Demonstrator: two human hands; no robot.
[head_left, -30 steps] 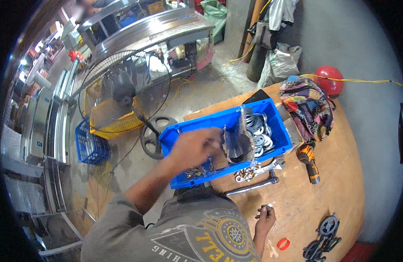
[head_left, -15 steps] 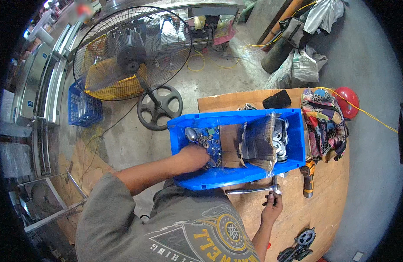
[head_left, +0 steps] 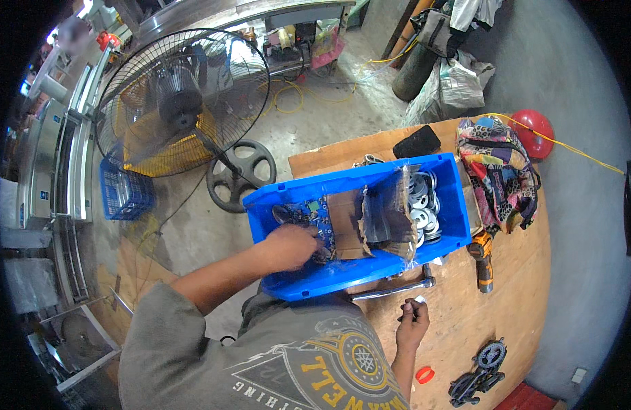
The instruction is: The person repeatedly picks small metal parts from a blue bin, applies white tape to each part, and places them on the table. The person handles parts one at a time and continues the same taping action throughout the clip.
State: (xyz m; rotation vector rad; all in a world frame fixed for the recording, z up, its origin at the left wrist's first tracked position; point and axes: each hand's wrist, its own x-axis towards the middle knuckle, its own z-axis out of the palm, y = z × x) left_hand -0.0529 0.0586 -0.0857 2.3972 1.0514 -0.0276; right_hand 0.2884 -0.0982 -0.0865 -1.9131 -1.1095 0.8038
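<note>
My left hand [head_left: 291,247] reaches into the left end of a blue plastic bin [head_left: 360,275], among small metal hardware [head_left: 322,222]; its fingertips are hidden there. A cardboard divider [head_left: 390,222] splits the bin, and silvery ring-shaped metal parts [head_left: 425,217] fill the right end. Below the bin's near side, my right hand [head_left: 412,331] is raised over the wooden board with its fingers pinched. Something small and whitish shows at the fingertips, too small to name. Between that hand and the bin lies a ratchet wrench [head_left: 392,290].
A yellow-black power screwdriver [head_left: 482,263], patterned bag [head_left: 496,174] and black phone-like object [head_left: 416,141] rest on the wooden board [head_left: 513,301]. Nearer are a red ring [head_left: 425,374] and a black geared part [head_left: 481,372]. A standing fan [head_left: 186,116] is beyond the bin's left.
The view has shifted, so the bin appears further left and more tilted. My left hand remains inside it. The whitish bit at my right fingertips now shows more plainly.
</note>
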